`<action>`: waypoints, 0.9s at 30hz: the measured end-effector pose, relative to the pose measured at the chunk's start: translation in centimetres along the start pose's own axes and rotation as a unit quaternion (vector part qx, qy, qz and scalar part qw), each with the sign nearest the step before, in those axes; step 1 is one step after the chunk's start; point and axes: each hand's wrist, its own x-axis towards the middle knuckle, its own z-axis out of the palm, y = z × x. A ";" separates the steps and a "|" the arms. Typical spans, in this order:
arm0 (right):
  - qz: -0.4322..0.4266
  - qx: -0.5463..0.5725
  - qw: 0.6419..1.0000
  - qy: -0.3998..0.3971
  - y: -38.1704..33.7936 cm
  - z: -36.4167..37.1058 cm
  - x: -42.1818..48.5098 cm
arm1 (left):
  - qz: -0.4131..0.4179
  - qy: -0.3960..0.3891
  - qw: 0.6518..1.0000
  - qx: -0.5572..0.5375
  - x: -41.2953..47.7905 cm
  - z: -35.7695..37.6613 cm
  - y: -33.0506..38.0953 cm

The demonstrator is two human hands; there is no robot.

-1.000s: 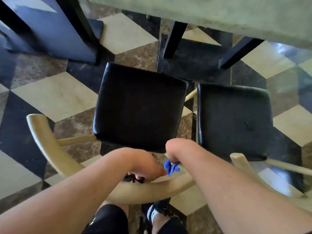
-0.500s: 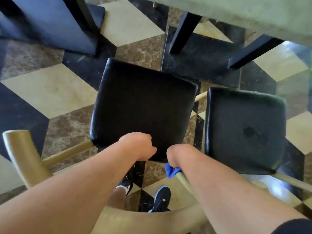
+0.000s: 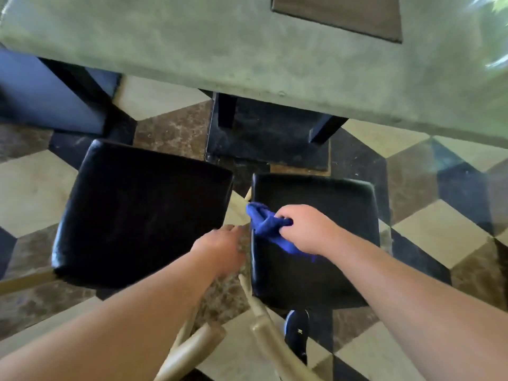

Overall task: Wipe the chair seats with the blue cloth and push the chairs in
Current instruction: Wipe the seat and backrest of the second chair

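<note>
Head view: right hand (image 3: 305, 229) grips bunched blue cloth (image 3: 268, 226) on right chair seat (image 3: 330, 276); left hand (image 3: 220, 250) relaxed, empty. Cloth likely soft, light; hold by bunched middle.

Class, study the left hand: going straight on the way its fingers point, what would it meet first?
Likely the blue cloth, bunched in the right hand at the left edge of the right chair seat. Depth is unclear; the left hand might miss it.

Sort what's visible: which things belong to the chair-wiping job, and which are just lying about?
Job: blue cloth, gripped by right hand; left chair seat; right chair seat; table.
Just there: dark mat on table; checkered floor; shoe.
</note>
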 end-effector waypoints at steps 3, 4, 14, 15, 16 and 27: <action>0.012 0.142 0.983 0.115 6.5 -1.0 1.8 | -0.009 0.021 1.000 -0.021 4.0 2.0 4.2; 0.011 0.190 0.970 0.151 8.3 -1.1 2.6 | -0.023 0.025 0.999 -0.038 5.2 2.8 5.1; -0.167 0.153 0.937 0.264 8.5 2.6 16.4 | -0.040 0.063 0.995 0.066 12.6 8.0 3.6; -0.185 0.087 0.948 0.244 8.1 3.6 18.2 | -0.029 0.070 0.995 0.064 13.3 8.3 3.4; -0.198 0.006 0.955 0.219 7.9 4.7 19.8 | -0.024 0.075 0.995 0.056 13.9 8.7 3.1; -0.237 0.000 0.958 0.161 14.1 16.7 12.2 | -0.044 0.094 0.991 0.088 14.5 9.5 2.8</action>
